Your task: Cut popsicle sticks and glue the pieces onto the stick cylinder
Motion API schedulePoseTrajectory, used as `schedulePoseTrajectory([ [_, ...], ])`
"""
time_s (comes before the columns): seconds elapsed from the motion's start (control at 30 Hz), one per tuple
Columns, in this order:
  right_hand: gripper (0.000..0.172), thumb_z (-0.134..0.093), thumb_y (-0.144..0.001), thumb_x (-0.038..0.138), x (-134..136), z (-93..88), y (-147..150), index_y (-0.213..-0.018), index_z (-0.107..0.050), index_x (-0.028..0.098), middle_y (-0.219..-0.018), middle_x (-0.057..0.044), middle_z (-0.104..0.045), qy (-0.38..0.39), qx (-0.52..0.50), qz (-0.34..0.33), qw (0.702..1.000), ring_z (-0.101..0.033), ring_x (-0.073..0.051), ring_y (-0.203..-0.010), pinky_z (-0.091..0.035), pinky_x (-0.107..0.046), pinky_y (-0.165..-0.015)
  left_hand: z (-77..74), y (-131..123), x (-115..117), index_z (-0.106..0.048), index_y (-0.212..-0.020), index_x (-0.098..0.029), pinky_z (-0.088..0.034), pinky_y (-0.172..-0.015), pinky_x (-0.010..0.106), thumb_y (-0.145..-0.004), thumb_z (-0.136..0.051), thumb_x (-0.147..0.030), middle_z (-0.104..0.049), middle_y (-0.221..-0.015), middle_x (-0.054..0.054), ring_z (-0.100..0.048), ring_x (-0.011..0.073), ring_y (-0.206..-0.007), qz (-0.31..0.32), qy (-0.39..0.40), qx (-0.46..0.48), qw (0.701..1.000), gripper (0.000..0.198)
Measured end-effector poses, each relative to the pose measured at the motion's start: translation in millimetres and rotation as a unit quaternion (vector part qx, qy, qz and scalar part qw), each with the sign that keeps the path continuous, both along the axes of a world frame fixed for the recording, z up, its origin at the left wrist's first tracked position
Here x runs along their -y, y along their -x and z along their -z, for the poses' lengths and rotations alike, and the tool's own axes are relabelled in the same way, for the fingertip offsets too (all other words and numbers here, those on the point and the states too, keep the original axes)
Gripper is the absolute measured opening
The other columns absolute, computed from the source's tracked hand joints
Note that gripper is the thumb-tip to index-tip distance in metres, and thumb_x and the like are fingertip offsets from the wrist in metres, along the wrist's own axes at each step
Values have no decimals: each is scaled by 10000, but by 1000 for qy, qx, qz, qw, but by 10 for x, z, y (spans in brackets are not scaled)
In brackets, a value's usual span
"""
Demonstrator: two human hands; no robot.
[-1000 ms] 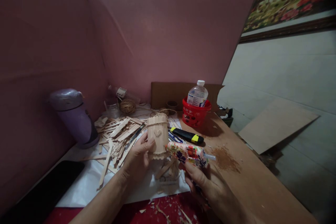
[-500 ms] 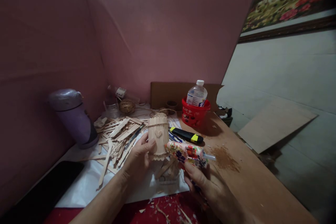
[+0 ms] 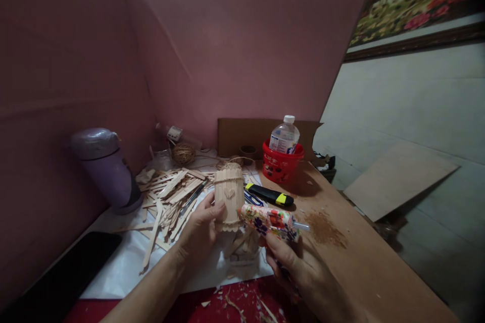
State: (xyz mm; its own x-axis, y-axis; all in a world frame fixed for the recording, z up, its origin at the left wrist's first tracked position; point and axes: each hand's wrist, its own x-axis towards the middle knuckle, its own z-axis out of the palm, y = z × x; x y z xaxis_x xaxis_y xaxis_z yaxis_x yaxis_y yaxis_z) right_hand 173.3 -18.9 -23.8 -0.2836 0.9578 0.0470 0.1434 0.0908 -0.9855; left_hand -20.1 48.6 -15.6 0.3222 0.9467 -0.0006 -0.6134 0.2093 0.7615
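Note:
My left hand [image 3: 205,219] grips a small upright holder made of craft sticks [image 3: 229,197], thumb on its front and fingers behind. The holder has a twine band near its top, a small heart on its front and a scalloped lower edge. My right hand [image 3: 290,257] is wrapped round the handle of a flower-patterned hot glue gun [image 3: 270,221]. Its orange nozzle points left, at the holder's lower right side; whether it touches cannot be told. A clear glue stick [image 3: 302,226] sticks out of the gun's back end. Below the holder sits a clear container with wood pieces [image 3: 242,250].
Loose craft sticks [image 3: 178,197] are heaped on white paper [image 3: 109,277] at left. Around them are a purple tumbler [image 3: 108,174], a black phone [image 3: 71,272] and a twine ball [image 3: 183,153]. A utility knife [image 3: 269,195] lies before a red bucket [image 3: 282,164] holding a plastic bottle [image 3: 285,136].
Almost nothing differs. The holder and the glue gun have shifted only very slightly, and both hands keep their grips.

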Motion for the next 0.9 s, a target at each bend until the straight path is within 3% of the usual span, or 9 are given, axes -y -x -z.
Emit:
schedulePoseTrajectory([
  [0.9,416,-474,-844,547,15,-85,42,-622,-575,210,-540,9,-457,11,-7,30,999,-392,-105,-456,-362,-237,-426,-33,19,20,-497,-1249,-166,-528,-691,336,-764,-615,-213,-689,-968,118,-663,242,-796,-7,-3,-10,1000,502],
])
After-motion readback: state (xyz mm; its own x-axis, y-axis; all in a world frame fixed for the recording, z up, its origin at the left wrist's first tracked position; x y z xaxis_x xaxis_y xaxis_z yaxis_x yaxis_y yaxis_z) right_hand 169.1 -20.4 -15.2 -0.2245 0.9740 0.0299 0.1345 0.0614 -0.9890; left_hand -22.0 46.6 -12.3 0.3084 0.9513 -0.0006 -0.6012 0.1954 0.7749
